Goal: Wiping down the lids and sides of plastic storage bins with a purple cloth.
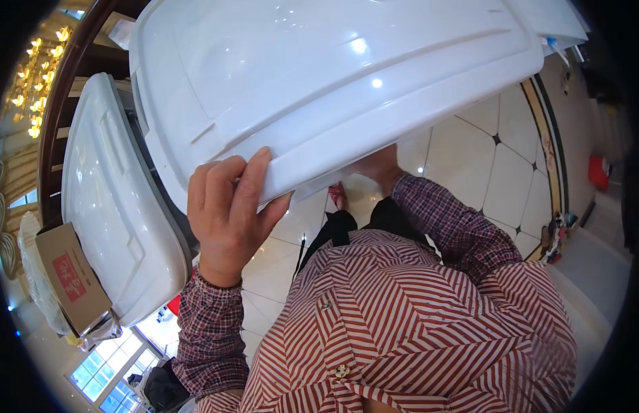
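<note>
A large glossy white plastic lid (319, 67), seemingly that of a storage bin, fills the top of the view just before me. My left hand (229, 211) grips its near left corner, fingers on the top and thumb under the rim. Beneath the near edge, right of centre, is my right hand (378, 162); its fingers are hidden under the lid or bin, so its hold does not show. Another white lidded bin (118, 206) stands at the left, close beside the large one.
An open cardboard box (71, 279) and clear plastic wrapping (38, 263) lie by the left bin. Dark wooden railings (58, 118) rise behind it. Glossy floor tiles (458, 165) show below; small items (557, 237) lie near the right wall.
</note>
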`<action>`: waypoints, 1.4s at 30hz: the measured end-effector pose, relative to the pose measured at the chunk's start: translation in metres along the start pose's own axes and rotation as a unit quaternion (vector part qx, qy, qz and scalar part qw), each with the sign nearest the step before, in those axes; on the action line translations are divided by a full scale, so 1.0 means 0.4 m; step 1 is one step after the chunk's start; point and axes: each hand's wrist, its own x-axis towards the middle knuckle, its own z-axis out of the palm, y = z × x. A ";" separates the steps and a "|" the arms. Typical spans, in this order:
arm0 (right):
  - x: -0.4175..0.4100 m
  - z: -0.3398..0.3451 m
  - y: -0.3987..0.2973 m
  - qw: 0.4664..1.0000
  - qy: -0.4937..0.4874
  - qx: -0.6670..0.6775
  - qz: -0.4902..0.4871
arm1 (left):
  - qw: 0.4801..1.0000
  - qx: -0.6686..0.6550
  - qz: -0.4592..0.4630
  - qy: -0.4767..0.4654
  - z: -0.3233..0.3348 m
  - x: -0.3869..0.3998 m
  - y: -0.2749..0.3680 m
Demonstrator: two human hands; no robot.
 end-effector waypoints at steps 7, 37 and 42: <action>-0.062 0.058 -0.213 0.989 -0.129 0.051 -0.047 | 1.000 0.005 0.018 0.011 0.023 0.032 0.026; -0.042 0.080 -0.191 0.976 0.035 0.140 -0.165 | 1.000 0.017 0.001 0.006 0.025 0.026 0.037; 0.010 -0.089 0.084 0.987 0.135 0.033 -0.082 | 1.000 0.024 -0.009 0.018 0.016 0.030 0.052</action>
